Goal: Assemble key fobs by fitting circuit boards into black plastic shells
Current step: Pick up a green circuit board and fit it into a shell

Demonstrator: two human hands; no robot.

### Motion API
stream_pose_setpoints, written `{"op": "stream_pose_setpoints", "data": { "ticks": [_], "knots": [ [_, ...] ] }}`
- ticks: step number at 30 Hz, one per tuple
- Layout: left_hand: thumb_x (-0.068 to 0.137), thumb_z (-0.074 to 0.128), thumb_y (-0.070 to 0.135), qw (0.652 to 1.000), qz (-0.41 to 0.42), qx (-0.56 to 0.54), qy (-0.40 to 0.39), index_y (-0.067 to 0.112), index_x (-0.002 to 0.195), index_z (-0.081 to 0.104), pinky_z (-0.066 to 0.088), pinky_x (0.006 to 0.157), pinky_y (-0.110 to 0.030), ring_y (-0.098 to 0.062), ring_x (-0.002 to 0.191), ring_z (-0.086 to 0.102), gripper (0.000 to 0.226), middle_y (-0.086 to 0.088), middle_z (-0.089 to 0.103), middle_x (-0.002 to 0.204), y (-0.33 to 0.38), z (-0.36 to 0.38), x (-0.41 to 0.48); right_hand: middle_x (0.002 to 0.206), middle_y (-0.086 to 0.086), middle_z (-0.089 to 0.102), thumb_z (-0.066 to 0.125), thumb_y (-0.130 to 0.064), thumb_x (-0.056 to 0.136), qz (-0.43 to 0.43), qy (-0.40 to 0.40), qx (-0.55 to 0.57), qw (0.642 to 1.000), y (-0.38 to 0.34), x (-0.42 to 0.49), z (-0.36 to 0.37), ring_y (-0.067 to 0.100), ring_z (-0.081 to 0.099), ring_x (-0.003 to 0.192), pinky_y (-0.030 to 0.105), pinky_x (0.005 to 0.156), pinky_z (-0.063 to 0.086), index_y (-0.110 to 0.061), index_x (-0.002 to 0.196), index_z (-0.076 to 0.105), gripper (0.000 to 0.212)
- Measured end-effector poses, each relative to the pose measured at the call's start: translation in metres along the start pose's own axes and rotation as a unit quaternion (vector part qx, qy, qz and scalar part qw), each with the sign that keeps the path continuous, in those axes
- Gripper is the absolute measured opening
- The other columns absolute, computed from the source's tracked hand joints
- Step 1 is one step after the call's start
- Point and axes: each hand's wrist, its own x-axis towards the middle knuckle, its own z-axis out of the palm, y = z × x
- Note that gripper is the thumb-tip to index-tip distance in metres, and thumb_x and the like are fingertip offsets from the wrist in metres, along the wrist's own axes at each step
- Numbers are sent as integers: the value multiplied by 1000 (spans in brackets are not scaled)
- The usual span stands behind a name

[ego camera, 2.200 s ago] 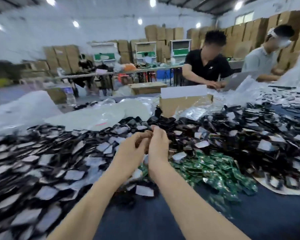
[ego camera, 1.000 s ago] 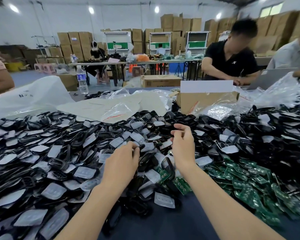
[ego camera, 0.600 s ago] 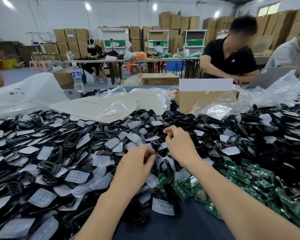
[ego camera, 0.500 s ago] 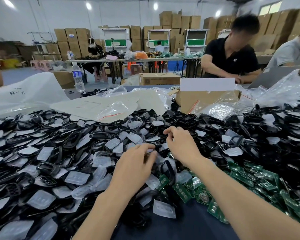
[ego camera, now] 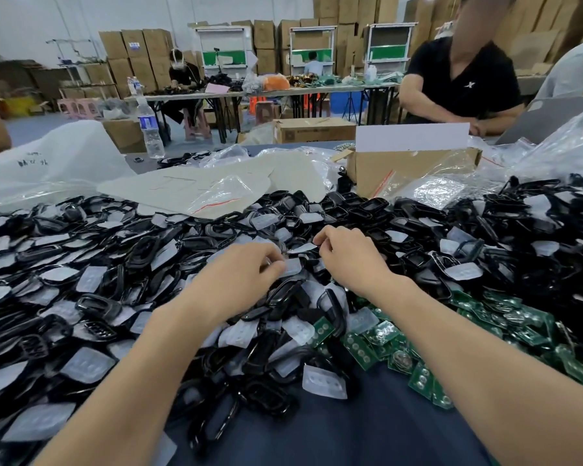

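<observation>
A deep pile of black plastic shells (ego camera: 142,253) mixed with translucent button pads covers the table. Green circuit boards (ego camera: 485,317) lie in a heap at the right, some near my right forearm. My left hand (ego camera: 243,274) hovers over the middle of the pile, fingers curled, pinching a translucent pad (ego camera: 292,266) at its fingertips. My right hand (ego camera: 347,257) is just to its right, fingers curled, pinching the edge of another thin pad (ego camera: 303,248). Whether a black shell hangs under either pad is hidden.
Bare dark blue tablecloth (ego camera: 350,432) shows in front of me. A cardboard box (ego camera: 408,169) with plastic bags stands behind the pile, white bags (ego camera: 48,163) at the left. A person in a black shirt (ego camera: 461,79) sits across the table.
Both hands have come closer together over the pile. The right hand's fingertips now pinch a thin pad, and the left hand's fingers have closed on a pad beside it.
</observation>
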Motion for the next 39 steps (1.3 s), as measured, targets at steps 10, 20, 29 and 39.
{"op": "stream_pose_setpoints", "data": {
  "ticks": [10,20,29,39],
  "knots": [
    [101,52,39,998,-40,-49,21,37,98,64,48,64,-26,-9,73,63,12,13,65,86,-33,-30,-33,123,9,63,37,-16,105,-40,5,9,999,-57,7,-1,27,61,104,44,93,50,-16,130,57,32],
    [98,55,50,989,89,17,-114,32,115,62,52,77,-31,-5,82,60,26,16,61,90,33,32,-47,112,8,69,34,-12,103,28,4,59,998,-14,-25,-21,28,60,88,47,84,52,-18,126,59,34],
    [103,45,44,970,78,223,-62,19,129,49,46,77,-37,-23,115,55,36,-1,51,123,59,51,-46,129,10,61,36,-9,104,85,53,11,995,45,-45,-44,31,58,112,49,92,52,-19,132,57,36],
    [100,48,28,999,14,-35,33,25,91,55,39,47,-21,-8,52,51,12,4,65,74,49,44,-30,140,16,47,35,-22,107,144,10,-43,989,93,-45,-47,35,55,113,48,94,48,-16,143,45,37]
  ]
}}
